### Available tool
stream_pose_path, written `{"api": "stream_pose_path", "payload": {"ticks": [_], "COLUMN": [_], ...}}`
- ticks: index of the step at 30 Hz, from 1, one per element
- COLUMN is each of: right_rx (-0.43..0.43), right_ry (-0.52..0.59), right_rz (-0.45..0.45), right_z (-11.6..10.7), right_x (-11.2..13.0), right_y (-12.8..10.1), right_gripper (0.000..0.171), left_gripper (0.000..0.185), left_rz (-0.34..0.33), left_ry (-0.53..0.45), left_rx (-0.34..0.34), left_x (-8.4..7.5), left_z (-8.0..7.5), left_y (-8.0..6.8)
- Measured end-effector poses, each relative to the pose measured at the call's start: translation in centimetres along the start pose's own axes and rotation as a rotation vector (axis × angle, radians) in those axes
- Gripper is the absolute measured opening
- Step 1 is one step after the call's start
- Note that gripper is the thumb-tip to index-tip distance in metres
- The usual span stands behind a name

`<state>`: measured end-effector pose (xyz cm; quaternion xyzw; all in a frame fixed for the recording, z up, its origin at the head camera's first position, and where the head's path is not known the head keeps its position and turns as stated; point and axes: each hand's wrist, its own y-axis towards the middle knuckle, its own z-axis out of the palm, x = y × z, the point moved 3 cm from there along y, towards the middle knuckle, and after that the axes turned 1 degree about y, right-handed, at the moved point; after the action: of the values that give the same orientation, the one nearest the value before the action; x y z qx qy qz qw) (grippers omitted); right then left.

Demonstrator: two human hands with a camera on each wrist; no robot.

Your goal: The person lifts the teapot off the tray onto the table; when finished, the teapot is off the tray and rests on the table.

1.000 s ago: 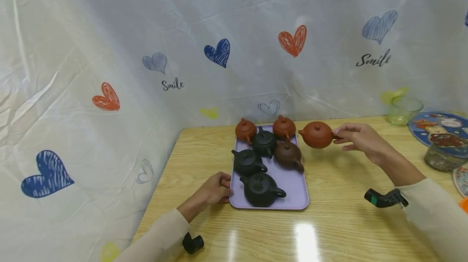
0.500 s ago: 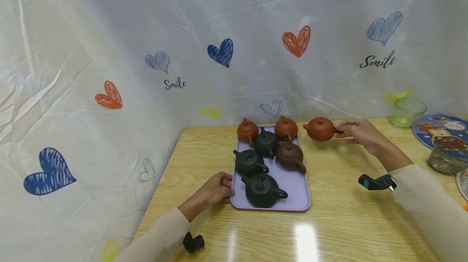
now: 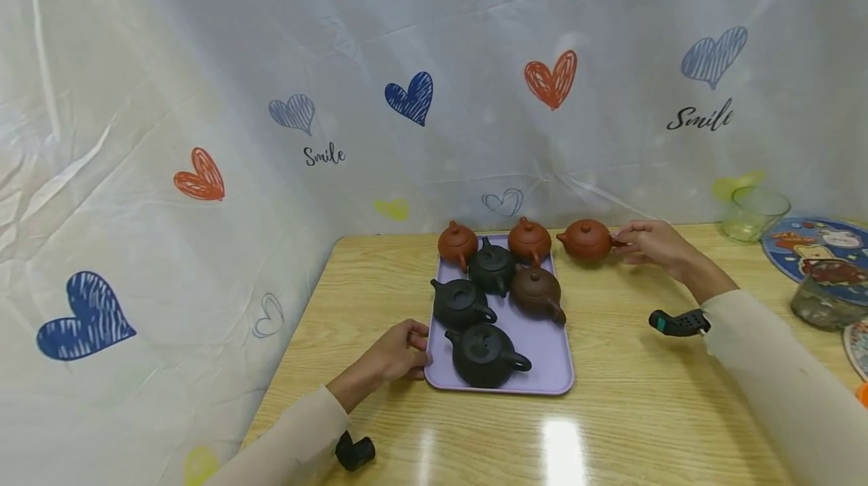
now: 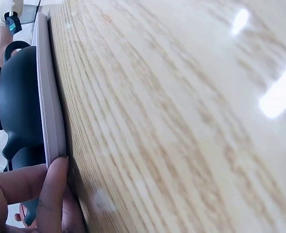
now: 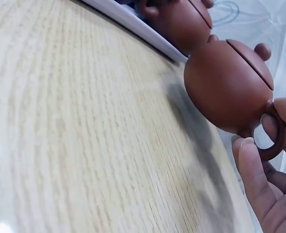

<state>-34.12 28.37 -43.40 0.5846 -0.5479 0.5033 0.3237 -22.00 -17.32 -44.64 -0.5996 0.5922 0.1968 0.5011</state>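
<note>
Red teapot: we pinch its handle, right hand, beside tray
left hand: grips tray edge
left: six pots on tray

The only readable writing is on the white backdrop sheet behind the counter. The word "Smile" stands in black script on the sheet, up and to the left of the purple tray. A second "Smile", in the same script, stands on the sheet up and to the right of the tray, its last letter partly lost.
</note>
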Motion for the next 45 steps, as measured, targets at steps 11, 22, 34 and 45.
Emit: {"api": "stream_pose_path", "payload": {"ticks": [11, 22, 34, 45], "right_rx": [0.016, 0.016, -0.025, -0.076], "right_ry": [0.113, 0.163, 0.132, 0.113], "right_rz": [0.029, 0.075, 0.049, 0.031], "right_z": [0.0, 0.1, 0.2, -0.5], "right_x": [-0.9, -1.6, -1.5, -1.8], "right_y": [1.7, 2.7, 3.2, 2.0], "right_gripper": [0.011, 0.039, 0.034, 0.06], "left_gripper": [0.048, 0.047, 0.047, 0.048], "left_rz": [0.0, -0.006, 0.013, 0.011], "left_ry": [-0.015, -0.002, -0.028, -0.004], "left_rx": [0.014, 0.014, 0.02, 0.008], "left_x": [0.2, 0.1, 0.1, 0.0], "left_z": [0.1, 0.1, 0.0, 0.1], "left_y": [0.1, 0.1, 0.1, -0.1]}}
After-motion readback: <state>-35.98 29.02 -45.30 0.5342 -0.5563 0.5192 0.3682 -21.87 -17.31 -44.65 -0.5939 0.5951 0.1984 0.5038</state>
